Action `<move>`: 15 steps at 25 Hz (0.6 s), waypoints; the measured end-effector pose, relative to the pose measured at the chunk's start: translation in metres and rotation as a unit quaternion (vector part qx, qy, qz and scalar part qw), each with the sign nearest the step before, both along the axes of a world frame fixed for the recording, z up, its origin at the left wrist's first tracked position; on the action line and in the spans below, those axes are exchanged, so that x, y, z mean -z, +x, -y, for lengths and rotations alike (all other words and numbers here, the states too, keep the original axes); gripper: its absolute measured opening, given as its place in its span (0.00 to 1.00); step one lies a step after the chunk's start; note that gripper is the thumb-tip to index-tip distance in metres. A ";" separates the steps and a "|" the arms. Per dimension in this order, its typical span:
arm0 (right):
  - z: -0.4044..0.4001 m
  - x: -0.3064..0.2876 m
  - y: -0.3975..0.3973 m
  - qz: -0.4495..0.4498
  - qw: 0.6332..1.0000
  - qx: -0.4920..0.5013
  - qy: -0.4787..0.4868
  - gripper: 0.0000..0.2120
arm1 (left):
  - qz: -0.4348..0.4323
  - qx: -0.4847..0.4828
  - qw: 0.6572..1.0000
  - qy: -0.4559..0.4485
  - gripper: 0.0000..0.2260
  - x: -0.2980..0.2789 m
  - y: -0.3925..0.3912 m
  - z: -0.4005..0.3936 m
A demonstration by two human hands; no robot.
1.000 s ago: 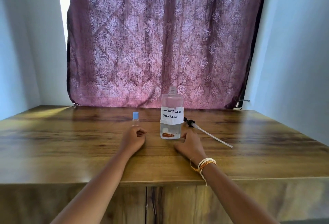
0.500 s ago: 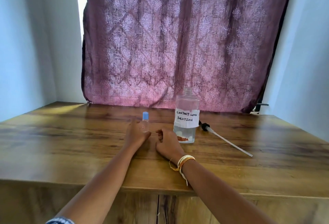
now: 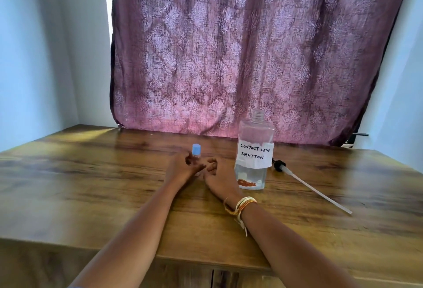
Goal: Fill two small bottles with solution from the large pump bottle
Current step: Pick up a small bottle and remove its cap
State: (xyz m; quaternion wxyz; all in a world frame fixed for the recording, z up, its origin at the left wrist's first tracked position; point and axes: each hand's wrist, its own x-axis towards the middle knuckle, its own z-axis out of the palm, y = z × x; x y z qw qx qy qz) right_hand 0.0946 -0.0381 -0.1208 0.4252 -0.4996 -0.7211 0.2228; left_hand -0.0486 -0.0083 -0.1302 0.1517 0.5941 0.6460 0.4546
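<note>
- The left hand (image 3: 183, 168) has its fingers (image 3: 190, 160) curled round the lower part of a small bottle (image 3: 196, 153), which stands upright on the worktop (image 3: 91, 184) with its blue cap (image 3: 196, 149) on.
- The right hand (image 3: 219, 179) rests on the worktop just beside the left; its fingers (image 3: 211, 165) are bent toward the small bottle, but whether they touch it or hold anything I cannot tell.
- Only one small bottle shows; the second may be hidden behind the hands or out of view.
- The large bottle (image 3: 255, 150), labelled contact lens solution, stands just right of the right hand, its neck open and only a little liquid at the bottom.
- Its pump (image 3: 279, 165) lies on the worktop to the right, the dip tube (image 3: 318, 192) pointing toward the near right edge.
- Risks, as I judge them: the right wrist is close to the uncapped large bottle, so a sideways move could knock it and spill what is left.
- The small bottle is narrow and light; twisting the cap with a loose grip could tip it.
- The pump lying loose could roll or pick up dirt.
</note>
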 end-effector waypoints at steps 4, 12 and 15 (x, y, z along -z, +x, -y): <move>0.005 -0.009 0.012 -0.046 0.999 -0.008 -0.009 0.13 | -0.001 0.042 0.999 -0.004 0.15 -0.002 0.006 0.020; 0.031 -0.017 0.013 -0.089 0.991 -0.082 0.050 0.15 | -0.013 0.140 0.989 0.043 0.16 -0.010 0.015 0.056; 0.025 -0.017 0.016 -0.099 0.991 -0.080 0.049 0.09 | -0.013 0.172 0.985 0.016 0.18 -0.010 0.011 0.066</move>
